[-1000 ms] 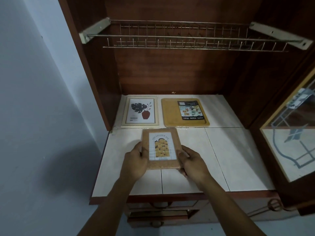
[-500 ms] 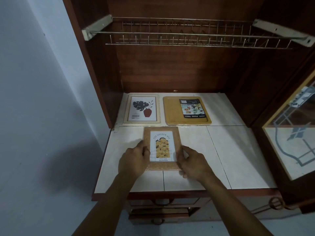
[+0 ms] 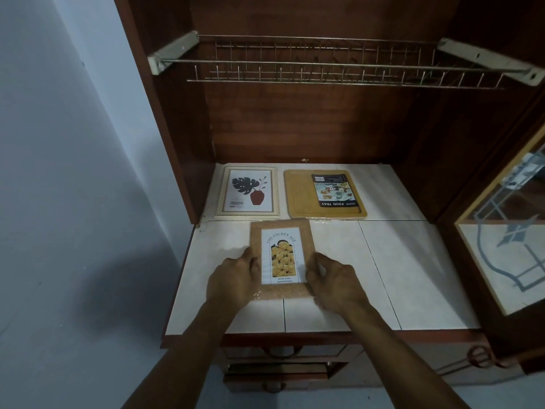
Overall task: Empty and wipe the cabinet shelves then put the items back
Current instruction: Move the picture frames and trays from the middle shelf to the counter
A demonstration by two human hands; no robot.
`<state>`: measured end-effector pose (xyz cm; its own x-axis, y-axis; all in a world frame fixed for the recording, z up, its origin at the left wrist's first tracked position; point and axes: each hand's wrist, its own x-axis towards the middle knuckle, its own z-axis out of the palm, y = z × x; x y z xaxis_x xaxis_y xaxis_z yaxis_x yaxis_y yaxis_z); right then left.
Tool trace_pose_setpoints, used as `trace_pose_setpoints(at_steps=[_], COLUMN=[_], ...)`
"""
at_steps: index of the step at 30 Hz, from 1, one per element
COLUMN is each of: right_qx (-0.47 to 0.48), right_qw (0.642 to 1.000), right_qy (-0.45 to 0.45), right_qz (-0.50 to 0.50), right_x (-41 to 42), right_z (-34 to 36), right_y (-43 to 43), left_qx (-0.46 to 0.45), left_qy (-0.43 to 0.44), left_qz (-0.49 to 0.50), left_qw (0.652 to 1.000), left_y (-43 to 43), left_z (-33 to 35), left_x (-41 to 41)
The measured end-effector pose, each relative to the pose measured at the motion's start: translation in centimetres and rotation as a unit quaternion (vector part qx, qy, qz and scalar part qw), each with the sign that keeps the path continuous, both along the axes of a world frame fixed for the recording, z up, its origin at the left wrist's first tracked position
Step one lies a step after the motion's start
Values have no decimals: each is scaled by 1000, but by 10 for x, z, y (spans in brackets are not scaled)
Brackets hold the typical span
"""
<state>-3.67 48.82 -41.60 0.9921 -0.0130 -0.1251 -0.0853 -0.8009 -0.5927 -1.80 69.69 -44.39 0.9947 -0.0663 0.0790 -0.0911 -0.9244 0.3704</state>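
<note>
White tiles cover the tabletop [image 3: 398, 261] of a dark wooden cabinet [image 3: 295, 128], with a bare wire rack [image 3: 324, 66] hung across the upper part and a glazed door [image 3: 501, 246] standing open on the right. At the far end a leaf print in a pale frame [image 3: 247, 191] and a yellow food tray [image 3: 298, 196] lie flat side by side, close together.

Just near of them, at centre left, sits the cork photo frame [image 3: 281, 255]. The person's left grip [image 3: 233, 278] curls round its left edge and the right grip [image 3: 333, 281] round its right edge, both holding it low. Whether it rests fully on the tiles cannot be told.

It looks like one of the things going back in, so the task seems far along.

The frame's far edge lies almost against the near edges of the print and the tray, so a further push would likely shove them askew. Clear film glints at its near left corner, and that slick wrap could let it slide in the fingers if lifted. A wide right elbow might catch the open door.
</note>
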Motion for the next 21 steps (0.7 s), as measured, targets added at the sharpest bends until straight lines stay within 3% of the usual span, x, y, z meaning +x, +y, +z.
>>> trace_pose_setpoints(at_steps=[6,15,21], right_qx=[-66,-53,-97], right_qw=[998,999,995], right_qy=[-2,3,-1], right_qz=[0,-8,-19], right_x=[0,-5,-10], right_z=[2,-1,4], right_y=[5,6,4], left_qx=[16,46,-13], left_qy=[22,54,61], left_qz=[1,2,15], left_qw=[1000,997,998], left_y=[0,-4,0], left_z=[1,6,7], left_x=[-1,-4,-2])
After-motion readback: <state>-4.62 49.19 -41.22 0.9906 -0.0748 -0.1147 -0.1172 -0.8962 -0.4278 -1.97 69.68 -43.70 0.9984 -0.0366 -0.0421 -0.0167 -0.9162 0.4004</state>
